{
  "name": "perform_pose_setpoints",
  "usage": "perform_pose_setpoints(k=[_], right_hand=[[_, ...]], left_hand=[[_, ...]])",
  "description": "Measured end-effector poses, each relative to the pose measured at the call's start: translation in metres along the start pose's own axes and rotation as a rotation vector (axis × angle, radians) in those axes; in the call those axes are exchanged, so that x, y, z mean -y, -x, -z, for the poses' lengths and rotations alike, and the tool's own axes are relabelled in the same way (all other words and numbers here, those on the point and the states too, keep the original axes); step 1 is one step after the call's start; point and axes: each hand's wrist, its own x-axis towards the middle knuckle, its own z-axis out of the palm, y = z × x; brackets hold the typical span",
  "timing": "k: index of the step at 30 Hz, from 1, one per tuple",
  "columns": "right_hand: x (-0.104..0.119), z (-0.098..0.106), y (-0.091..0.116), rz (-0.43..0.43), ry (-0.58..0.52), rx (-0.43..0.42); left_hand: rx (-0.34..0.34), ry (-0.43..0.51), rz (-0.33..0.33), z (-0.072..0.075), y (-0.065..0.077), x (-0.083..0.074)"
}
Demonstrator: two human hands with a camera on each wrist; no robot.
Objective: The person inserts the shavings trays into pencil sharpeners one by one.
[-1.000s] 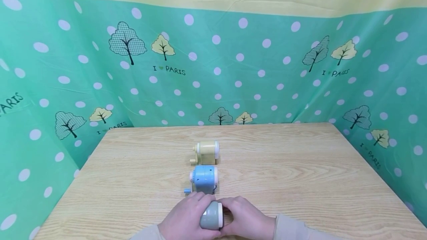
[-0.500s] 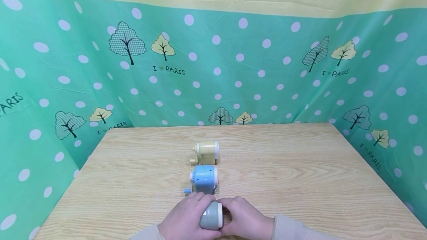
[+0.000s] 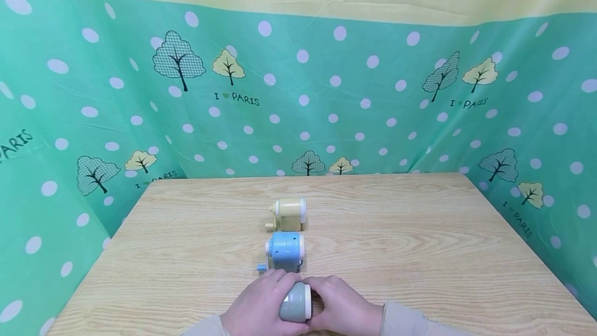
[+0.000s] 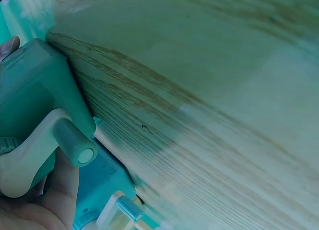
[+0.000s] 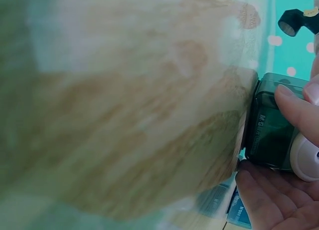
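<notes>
A grey-green crank pencil sharpener (image 3: 294, 304) sits at the near edge of the view, between both hands. From its left side my left hand (image 3: 261, 302) grips it, fingers over the top and thumb toward me. My right hand (image 3: 345, 305) holds its lower right part between thumb and fingers, by the white end cap. The left wrist view shows its crank handle (image 4: 74, 142), with fingers behind it. In the right wrist view the thumb lies along the dark see-through shavings bin (image 5: 271, 132). Just beyond stands a blue pencil sharpener (image 3: 285, 248).
Behind the blue one is a cream-yellow pencil sharpener (image 3: 290, 213), making a row on the wood-grain table (image 3: 420, 253). A green polka-dot curtain (image 3: 336, 118) hangs around the table's back and sides. A black ring-ended part (image 5: 291, 23) shows at the right wrist view's upper right.
</notes>
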Motion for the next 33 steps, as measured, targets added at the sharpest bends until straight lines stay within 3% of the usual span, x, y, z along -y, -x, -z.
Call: perform_pose_setpoints(k=[8, 17, 21, 24, 27, 30, 33], right_hand=[[0.001, 0.002, -0.001, -0.015, 0.001, 0.017], [0.0, 0.003, 0.003, 0.014, 0.014, 0.003], [-0.001, 0.003, 0.004, 0.055, 0.001, -0.004], [0.002, 0.007, 0.006, 0.031, -0.005, 0.029], [0.008, 0.02, 0.009, -0.055, 0.011, 0.09], [0.017, 0.042, 0.011, -0.13, 0.045, 0.135], [0.022, 0.065, 0.012, -0.123, 0.085, 0.109]], left_hand=[[-0.004, -0.005, 0.018, 0.001, 0.001, -0.001], [-0.188, -0.141, -0.031, -0.008, 0.006, -0.002], [-0.201, -0.129, -0.01, -0.006, 0.006, -0.003], [-0.173, -0.123, -0.007, 0.0, 0.005, -0.005], [-0.146, -0.143, -0.008, 0.011, 0.002, -0.008], [-0.174, -0.188, -0.036, 0.025, -0.002, -0.009], [-0.234, -0.252, -0.077, 0.041, -0.008, -0.007]])
